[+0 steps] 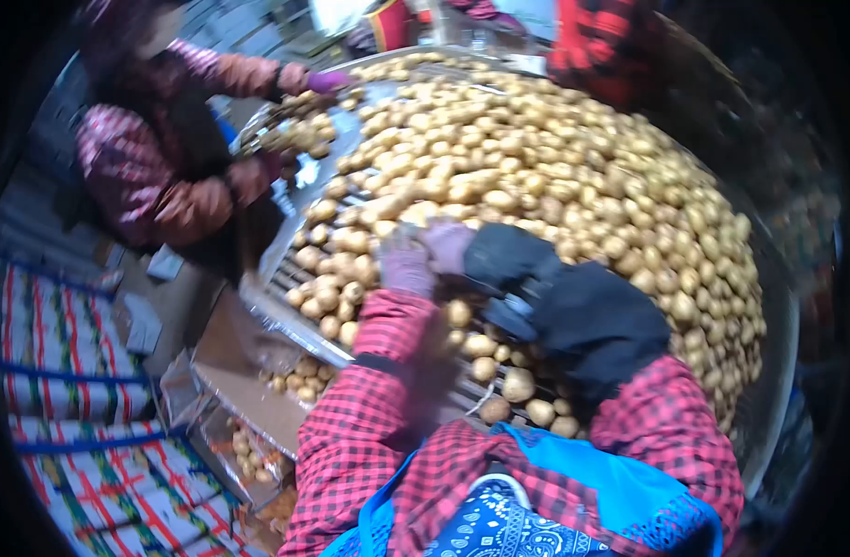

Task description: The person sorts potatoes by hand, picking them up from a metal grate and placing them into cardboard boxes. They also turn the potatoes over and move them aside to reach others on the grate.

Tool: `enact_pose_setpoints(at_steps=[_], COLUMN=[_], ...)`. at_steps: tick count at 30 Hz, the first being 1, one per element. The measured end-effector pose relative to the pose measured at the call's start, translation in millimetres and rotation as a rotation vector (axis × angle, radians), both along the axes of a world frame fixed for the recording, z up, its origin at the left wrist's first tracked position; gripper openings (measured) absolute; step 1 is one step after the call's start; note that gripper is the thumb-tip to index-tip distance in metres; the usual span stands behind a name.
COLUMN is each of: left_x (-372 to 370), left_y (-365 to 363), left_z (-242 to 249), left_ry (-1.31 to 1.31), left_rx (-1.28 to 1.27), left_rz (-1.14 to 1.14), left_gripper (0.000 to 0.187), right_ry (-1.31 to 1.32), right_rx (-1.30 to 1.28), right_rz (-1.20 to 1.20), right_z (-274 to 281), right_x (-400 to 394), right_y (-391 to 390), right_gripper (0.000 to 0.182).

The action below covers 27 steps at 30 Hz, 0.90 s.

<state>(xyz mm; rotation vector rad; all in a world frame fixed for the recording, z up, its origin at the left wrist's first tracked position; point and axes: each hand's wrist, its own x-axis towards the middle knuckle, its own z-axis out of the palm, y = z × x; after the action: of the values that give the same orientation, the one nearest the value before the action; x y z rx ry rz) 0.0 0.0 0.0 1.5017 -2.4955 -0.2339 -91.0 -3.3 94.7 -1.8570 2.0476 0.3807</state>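
Many small potatoes (555, 158) cover a slatted metal sorting table (300, 353). My left hand (406, 263), in a purple glove, reaches forward onto the potatoes at the table's middle left. Close beside it on the right is my right hand (448, 246), also gloved, with a black cover over the wrist and forearm. Both hands touch the potatoes. The fingers are blurred, and whether they grip anything cannot be made out. Bare slats show between my forearms, with several larger potatoes (518, 384) on them.
A co-worker (165, 158) in a checked jacket handles potatoes at the upper left. Another person in red and black (601, 46) stands at the far side. A cardboard box (249, 362) with potatoes sits below the table's left edge. Stacked printed boxes (72, 362) stand at the left.
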Motion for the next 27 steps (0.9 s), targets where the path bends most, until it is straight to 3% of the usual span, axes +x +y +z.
enact_pose_setpoints(at_steps=[1, 2, 3, 5, 7, 8, 9, 11, 13, 16, 19, 24, 26, 27], left_x=[-19.3, 6.3, 74.9, 101.6, 129.0, 143.3, 161.7, 190.3, 220.4, 231.9, 238.0, 234.2, 237.2, 235.4], left_y=[-4.2, -24.2, -127.3, -149.4, -136.5, -126.4, -111.2, -69.7, -39.9, -0.5, 7.7, 0.3, 0.9, 0.3], left_z=[5.1, 12.8, 40.6, 44.4, 49.3, 62.5, 71.1, 94.0, 86.6, 68.3, 60.9, 56.4, 55.5, 54.1], left_ry=[0.039, 0.179, -0.029, 0.058, 0.196, 0.303, 0.382, 0.426, 0.358, 0.285, 0.239, 0.222, 0.203, 0.209], left_rx=[-0.016, 0.136, -0.089, 0.136, -0.052, -0.009, -0.105, -0.057, -0.087, 0.008, 0.002, -0.05, -0.029, -0.019], left_rz=[-0.057, -0.205, -0.215, -0.199, -0.219, -0.258, -0.321, -0.295, -0.288, -0.324, -0.348, -0.366, -0.348, -0.347], left_gripper=[0.057, 0.06, 0.069, 0.08, 0.075, 0.071, 0.065, 0.062, 0.063, 0.06, 0.056, 0.05, 0.05, 0.049], right_ry=[-0.139, -0.24, -0.495, -0.596, -0.706, -0.796, -0.911, -1.139, -0.918, -0.54, -0.374, -0.426, -0.549, -0.713], right_rx=[0.177, 0.17, -0.14, -0.557, -0.645, -0.771, -0.957, -1.431, -1.69, -1.616, -1.426, -1.259, -1.209, -1.283], right_rz=[0.171, 0.213, 0.312, 0.088, -0.078, -0.211, -0.401, -0.707, -0.958, -1.259, -1.261, -0.98, -0.898, -0.955], right_z=[16.8, 18.9, 27.6, 20.7, 77.7, 118.6, 130.2, 153.5, 164.5, 142.1, 116.9, 104.6, 102.4, 92.1], right_x=[-29.6, -29.9, 13.9, 7.0, -40.2, -60.1, -90.7, -151.5, -219.9, -292.6, -314.6, -305.6, -296.9, -297.1], right_y=[-6.7, -13.2, -81.4, -42.1, 31.7, 75.6, 119.8, 208.5, 290.8, 360.0, 334.6, 214.2, 152.3, 116.3], right_gripper=[0.052, 0.058, 0.065, 0.074, 0.076, 0.071, 0.066, 0.057, 0.057, 0.057, 0.054, 0.05, 0.049, 0.057])
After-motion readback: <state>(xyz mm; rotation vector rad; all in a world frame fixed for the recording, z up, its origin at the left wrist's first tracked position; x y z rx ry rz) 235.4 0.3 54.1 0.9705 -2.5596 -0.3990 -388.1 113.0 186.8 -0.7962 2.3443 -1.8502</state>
